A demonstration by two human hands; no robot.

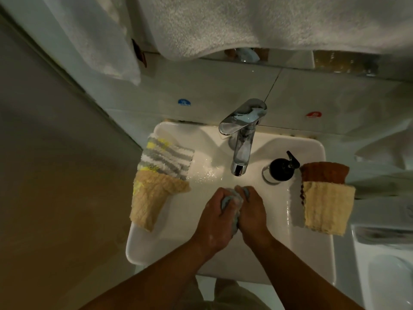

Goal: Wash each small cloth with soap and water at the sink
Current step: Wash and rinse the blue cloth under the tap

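Note:
A small grey-blue cloth (pixel 232 203) is bunched between my left hand (pixel 215 218) and my right hand (pixel 251 211), both closed on it over the white sink (pixel 178 238), just below the chrome tap (pixel 242 139). No water stream is visible from the spout. On the sink's left rim lie a grey, white and yellow striped cloth (pixel 166 158) and a tan cloth (pixel 152 201). The right rim holds a brown cloth (pixel 323 172) and a pale yellow cloth (pixel 327 208). A black soap pump bottle (pixel 281 167) stands to the right of the tap.
White towels (pixel 245 23) hang above the sink against the tiled wall. A wall (pixel 44 175) runs close on the left. Another white fixture (pixel 384 265) sits at the lower right. Water drops glisten on the sink's left side near the tap.

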